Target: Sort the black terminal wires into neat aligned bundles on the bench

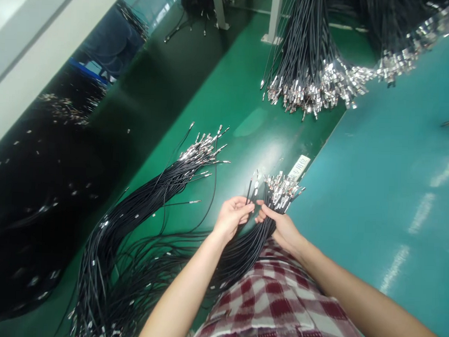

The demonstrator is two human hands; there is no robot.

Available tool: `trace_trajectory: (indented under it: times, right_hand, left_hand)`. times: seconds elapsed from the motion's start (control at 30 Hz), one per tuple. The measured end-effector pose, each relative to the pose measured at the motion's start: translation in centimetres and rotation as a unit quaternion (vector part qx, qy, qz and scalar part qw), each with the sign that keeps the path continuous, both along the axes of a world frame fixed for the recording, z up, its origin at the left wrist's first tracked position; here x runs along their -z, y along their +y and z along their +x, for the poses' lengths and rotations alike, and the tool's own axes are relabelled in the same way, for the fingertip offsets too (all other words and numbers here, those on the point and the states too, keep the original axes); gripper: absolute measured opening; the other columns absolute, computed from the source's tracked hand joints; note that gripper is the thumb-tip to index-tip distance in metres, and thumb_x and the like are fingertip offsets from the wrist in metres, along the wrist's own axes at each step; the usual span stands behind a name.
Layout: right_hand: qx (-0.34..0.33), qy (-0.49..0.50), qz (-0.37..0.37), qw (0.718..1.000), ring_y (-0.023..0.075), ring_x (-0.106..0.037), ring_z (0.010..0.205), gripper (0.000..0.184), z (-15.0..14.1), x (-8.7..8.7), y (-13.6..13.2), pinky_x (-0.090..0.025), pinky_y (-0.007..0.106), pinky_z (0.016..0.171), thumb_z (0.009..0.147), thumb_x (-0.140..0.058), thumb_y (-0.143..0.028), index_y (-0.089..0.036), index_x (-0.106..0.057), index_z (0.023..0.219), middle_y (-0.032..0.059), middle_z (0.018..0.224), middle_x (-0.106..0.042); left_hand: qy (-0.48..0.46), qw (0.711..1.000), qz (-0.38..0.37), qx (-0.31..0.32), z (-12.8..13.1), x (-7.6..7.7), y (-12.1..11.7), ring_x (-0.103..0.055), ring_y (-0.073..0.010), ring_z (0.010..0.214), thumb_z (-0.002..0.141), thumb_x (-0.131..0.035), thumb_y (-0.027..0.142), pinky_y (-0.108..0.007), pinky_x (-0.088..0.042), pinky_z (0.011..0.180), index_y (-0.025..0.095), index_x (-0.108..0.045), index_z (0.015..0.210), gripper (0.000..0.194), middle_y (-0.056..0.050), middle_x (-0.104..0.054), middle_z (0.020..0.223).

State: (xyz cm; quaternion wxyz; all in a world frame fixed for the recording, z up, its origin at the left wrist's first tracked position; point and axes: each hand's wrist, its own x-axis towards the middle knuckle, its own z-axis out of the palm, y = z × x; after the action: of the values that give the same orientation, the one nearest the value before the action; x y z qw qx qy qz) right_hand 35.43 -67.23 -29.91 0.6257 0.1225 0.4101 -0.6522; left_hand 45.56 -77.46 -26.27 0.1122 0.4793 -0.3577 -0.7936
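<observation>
My right hand (281,224) is closed around a bundle of thin black cables (251,248), whose silver metal terminals (281,187) fan out above its fingers. My left hand (232,215) pinches one or two black cables (250,189) with silver tips, held upright just left of the bundle. Both hands meet over the dark green table (244,110). The bundle trails back down over my red and white checked clothing (278,303).
A large loose sheaf of black cables (134,224) with silver tips (201,150) lies to the left. Another heap of cables with terminals (316,83) lies at the far top. A white label (299,166) sits by the teal surface (394,169) on the right.
</observation>
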Motion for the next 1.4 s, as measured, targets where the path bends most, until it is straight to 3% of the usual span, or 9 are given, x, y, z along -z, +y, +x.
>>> trace_trajectory:
  times: [0.13, 0.33, 0.53, 0.8, 1.0, 1.13, 1.27, 1.33, 1.4]
  right_hand:
    - [-0.012, 0.082, 0.022, 0.996, 0.0126, -0.052, 0.062, 0.029, 0.3, -0.5, -0.5, -0.045, 0.027, 0.063, 0.058, -0.088, -0.035, -0.016, -0.069, 0.070, 0.0000, 0.061, -0.060]
    - [0.008, 0.082, 0.062, 0.995, 0.0117, -0.053, 0.058, 0.032, 0.3, -0.4, -0.8, -0.044, 0.027, 0.059, 0.053, -0.089, -0.031, -0.015, -0.073, 0.075, 0.0009, 0.066, -0.064]
    - [0.009, 0.051, 0.083, 0.995, 0.0122, -0.052, 0.054, 0.041, 0.0, -0.8, -0.5, -0.044, 0.026, 0.055, 0.050, -0.090, -0.030, -0.016, -0.072, 0.084, -0.0028, 0.056, -0.059]
    - [-0.009, 0.041, 0.099, 0.994, 0.0113, -0.053, 0.053, 0.031, -0.2, -0.9, -0.3, -0.046, 0.025, 0.057, 0.051, -0.089, -0.032, -0.014, -0.067, 0.064, -0.0012, 0.054, -0.059]
    - [0.036, 0.041, 0.123, 0.991, 0.0173, -0.065, 0.078, 0.037, -0.3, -0.4, 0.8, -0.052, 0.029, 0.077, 0.047, -0.092, -0.030, -0.017, -0.075, 0.077, 0.0032, 0.083, -0.072]
    - [0.007, 0.052, 0.108, 0.993, 0.0199, -0.067, 0.083, 0.037, -0.5, 0.1, 1.4, -0.053, 0.031, 0.081, 0.055, -0.089, -0.036, -0.015, -0.076, 0.082, 0.0069, 0.090, -0.074]
    - [0.038, 0.011, 0.131, 0.991, 0.0203, -0.068, 0.084, 0.038, -0.3, 0.3, 1.3, -0.055, 0.030, 0.083, 0.051, -0.092, -0.036, -0.014, -0.074, 0.077, 0.0080, 0.087, -0.074]
    - [0.050, -0.007, 0.139, 0.989, 0.0183, -0.068, 0.074, 0.037, -0.2, 0.5, 1.2, -0.057, 0.030, 0.078, 0.049, -0.093, -0.035, -0.015, -0.071, 0.071, 0.0045, 0.074, -0.072]
    - [0.065, -0.009, 0.142, 0.988, 0.0156, -0.065, 0.063, 0.035, 0.0, 0.8, 1.2, -0.059, 0.029, 0.072, 0.050, -0.093, -0.032, -0.016, -0.068, 0.068, 0.0005, 0.065, -0.067]
  left_hand:
    - [-0.030, 0.999, -0.002, -0.031, -2.0, 0.2, 0.8, -0.042, -0.0038, 0.038, 0.050, -0.088, 0.036, -0.017, -0.019, 0.039, 0.012, -0.061, 0.065, 0.040, 0.005, -0.049, 0.046]
    - [0.013, 0.998, 0.047, -0.036, -1.0, 0.1, 1.1, -0.046, -0.0050, 0.046, 0.057, -0.084, 0.033, -0.018, -0.031, 0.045, 0.007, -0.068, 0.075, 0.035, 0.002, -0.054, 0.051]
    - [-0.047, 0.997, -0.047, -0.037, -0.1, 0.5, 2.4, -0.046, -0.0066, 0.042, 0.058, -0.082, 0.032, -0.019, -0.031, 0.041, 0.012, -0.063, 0.075, 0.032, 0.001, -0.061, 0.054]
    - [-0.069, 0.994, -0.082, 0.014, 0.3, -0.5, 2.6, -0.055, -0.0100, 0.054, 0.063, -0.078, 0.032, -0.023, -0.043, 0.056, 0.012, -0.070, 0.071, 0.023, -0.004, -0.070, 0.066]
    - [-0.105, 0.974, -0.199, 0.015, -1.2, 1.5, 5.4, -0.054, -0.0117, 0.060, 0.074, -0.067, 0.022, -0.025, -0.045, 0.062, 0.016, -0.061, 0.073, 0.009, 0.001, -0.061, 0.065]
    - [-0.179, 0.911, -0.355, 0.110, -0.8, 1.5, 6.4, -0.058, -0.0173, 0.082, 0.081, -0.062, 0.021, -0.030, -0.047, 0.075, 0.017, -0.062, 0.083, 0.004, -0.005, -0.061, 0.089]
    - [-0.231, 0.805, -0.434, 0.334, 1.2, 0.7, 5.4, -0.059, -0.0227, 0.092, 0.093, -0.052, 0.029, -0.036, -0.045, 0.083, 0.018, -0.061, 0.096, 0.014, -0.007, -0.064, 0.094]
    - [-0.224, 0.791, -0.420, 0.385, 1.3, 1.3, 4.3, -0.061, -0.0204, 0.083, 0.099, -0.040, 0.030, -0.032, -0.046, 0.078, 0.018, -0.061, 0.088, 0.026, -0.006, -0.064, 0.087]
    - [-0.248, 0.785, -0.433, 0.368, 0.7, 2.7, 2.8, -0.061, -0.0201, 0.087, 0.098, -0.042, 0.031, -0.031, -0.046, 0.079, 0.018, -0.061, 0.087, 0.025, -0.007, -0.064, 0.090]
